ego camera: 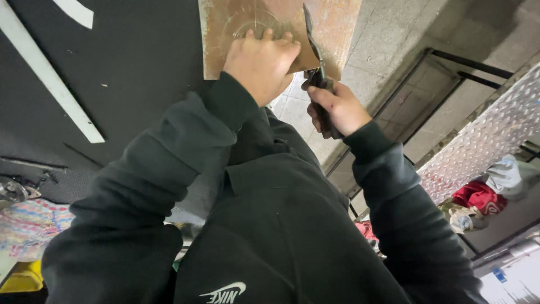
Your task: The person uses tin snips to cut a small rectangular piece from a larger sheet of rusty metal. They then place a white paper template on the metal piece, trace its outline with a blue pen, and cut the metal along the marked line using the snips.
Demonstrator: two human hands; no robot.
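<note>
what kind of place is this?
Likely a small metalwork shop. The left hand steadies a tarnished copper-coloured metal sheet while the right hand grips dark metal shears; a silvery embossed tread plate is nearby.

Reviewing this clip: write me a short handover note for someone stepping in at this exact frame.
Left hand: pressed flat on the copper-coloured metal sheet, steadying it.
Right hand: grip closed on the metal shears, blades at the sheet's right part.
Done: a cut appears to run into the sheet along the blades; its length cannot be told.
Left: the sheet is still one piece where visible.
</note>
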